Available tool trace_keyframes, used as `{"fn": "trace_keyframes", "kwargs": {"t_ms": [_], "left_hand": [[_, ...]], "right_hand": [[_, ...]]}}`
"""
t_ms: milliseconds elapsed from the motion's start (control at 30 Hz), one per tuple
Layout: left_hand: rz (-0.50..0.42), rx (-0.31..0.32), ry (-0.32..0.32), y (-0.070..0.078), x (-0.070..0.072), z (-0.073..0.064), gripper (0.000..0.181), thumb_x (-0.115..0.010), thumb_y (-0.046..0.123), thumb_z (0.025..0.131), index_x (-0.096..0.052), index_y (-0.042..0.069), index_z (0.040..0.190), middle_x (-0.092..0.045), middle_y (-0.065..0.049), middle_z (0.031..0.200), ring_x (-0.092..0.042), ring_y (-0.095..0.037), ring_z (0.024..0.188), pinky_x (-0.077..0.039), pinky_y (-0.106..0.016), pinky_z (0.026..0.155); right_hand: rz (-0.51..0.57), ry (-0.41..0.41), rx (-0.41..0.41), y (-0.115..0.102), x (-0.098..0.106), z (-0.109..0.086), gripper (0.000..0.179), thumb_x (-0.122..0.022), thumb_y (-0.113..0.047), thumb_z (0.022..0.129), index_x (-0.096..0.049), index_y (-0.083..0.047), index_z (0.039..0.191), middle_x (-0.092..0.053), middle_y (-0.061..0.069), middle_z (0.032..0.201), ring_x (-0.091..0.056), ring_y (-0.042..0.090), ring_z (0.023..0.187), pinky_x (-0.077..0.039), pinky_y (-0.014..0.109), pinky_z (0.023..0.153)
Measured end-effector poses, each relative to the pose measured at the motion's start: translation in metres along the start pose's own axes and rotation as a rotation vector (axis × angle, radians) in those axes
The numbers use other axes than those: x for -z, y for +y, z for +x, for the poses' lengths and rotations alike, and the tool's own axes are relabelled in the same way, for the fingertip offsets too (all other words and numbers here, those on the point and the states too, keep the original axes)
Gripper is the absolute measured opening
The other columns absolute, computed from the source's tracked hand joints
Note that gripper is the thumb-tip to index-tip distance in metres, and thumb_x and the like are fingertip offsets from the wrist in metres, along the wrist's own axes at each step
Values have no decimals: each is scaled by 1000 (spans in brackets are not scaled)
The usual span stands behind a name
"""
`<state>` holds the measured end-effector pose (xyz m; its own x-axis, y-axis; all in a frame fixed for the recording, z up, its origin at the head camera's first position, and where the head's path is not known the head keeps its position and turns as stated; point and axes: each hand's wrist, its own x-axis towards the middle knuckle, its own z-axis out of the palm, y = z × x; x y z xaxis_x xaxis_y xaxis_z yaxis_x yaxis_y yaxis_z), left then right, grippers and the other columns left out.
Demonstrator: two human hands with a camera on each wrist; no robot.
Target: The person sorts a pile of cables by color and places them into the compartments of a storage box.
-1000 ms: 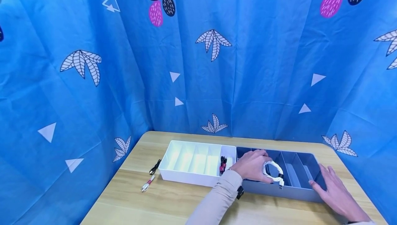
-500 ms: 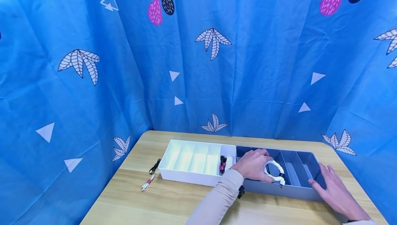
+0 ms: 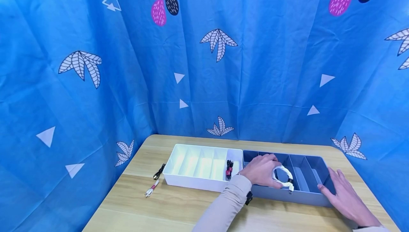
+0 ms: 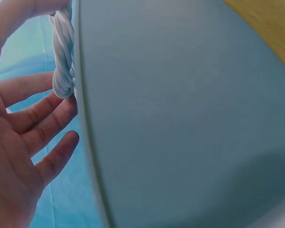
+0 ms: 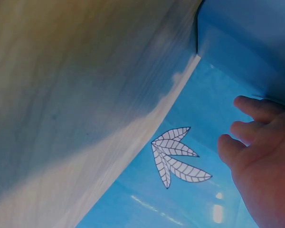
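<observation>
My left hand [image 3: 261, 171] holds a coiled white cable [image 3: 288, 173] upright over the middle compartments of a grey divided box [image 3: 306, 197]. A black strap binds the coil, and its plug hangs by the box's front rim. In the left wrist view, thumb and fingers grip the twisted white strands right beside the box wall [image 4: 180, 95]; the little finger stands free. My right hand [image 3: 348, 198] rests at the grey box's right end, thumb at the front corner and fingers along the end wall. The right wrist view shows those fingers [image 5: 249, 133] loosely extended.
A white divided box [image 3: 195, 181] stands end to end with the grey one. Its rightmost compartment contains a black cable bundle [image 3: 229, 170] with red straps. Left of it on the wooden table [image 3: 143, 210] lie a black cable [image 3: 159, 171] and a white cable [image 3: 152, 188].
The white cable coil has shifted slightly right and down in my left hand, still over the grey box. My right hand has stayed at the box's end.
</observation>
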<state>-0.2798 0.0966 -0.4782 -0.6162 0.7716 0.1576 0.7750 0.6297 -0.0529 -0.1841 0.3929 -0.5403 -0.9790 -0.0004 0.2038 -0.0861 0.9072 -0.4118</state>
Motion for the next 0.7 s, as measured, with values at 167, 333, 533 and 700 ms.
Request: {"fn": "trace_keyframes", "kwargs": {"t_ms": [167, 333, 533, 700], "left_hand": [[2, 7, 4, 0, -1, 2, 72, -67, 74, 73, -59, 35, 133, -53, 17, 131, -51, 0, 116, -46, -19, 99], [1, 7, 7, 0, 0, 3, 70, -67, 73, 73, -60, 35, 131, -54, 17, 130, -52, 0, 115, -47, -19, 97], [3, -4, 5, 1, 0, 3, 69, -67, 74, 73, -60, 36, 131, -54, 18, 129, -51, 0, 114, -46, -18, 96], [16, -8, 5, 3, 0, 3, 69, -65, 75, 73, -60, 36, 130, -54, 18, 128, -51, 1, 113, -46, -18, 94]], "right_hand": [[0, -11, -3, 0, 0, 1, 88, -45, -48, 100, -4, 7, 154, -14, 46, 150, 1, 61, 143, -19, 83, 95], [-1, -9, -5, 0, 0, 1, 88, -45, -48, 100, -3, 7, 154, -13, 47, 150, 1, 61, 143, -18, 83, 95], [0, -1, -2, -1, 1, 0, 88, -46, -48, 100, -4, 7, 154, -13, 47, 150, 1, 61, 143, -18, 83, 95], [0, 1, -2, -2, 1, 0, 88, -46, -48, 100, -5, 8, 154, -14, 47, 149, 1, 61, 143, -18, 83, 95]]}}
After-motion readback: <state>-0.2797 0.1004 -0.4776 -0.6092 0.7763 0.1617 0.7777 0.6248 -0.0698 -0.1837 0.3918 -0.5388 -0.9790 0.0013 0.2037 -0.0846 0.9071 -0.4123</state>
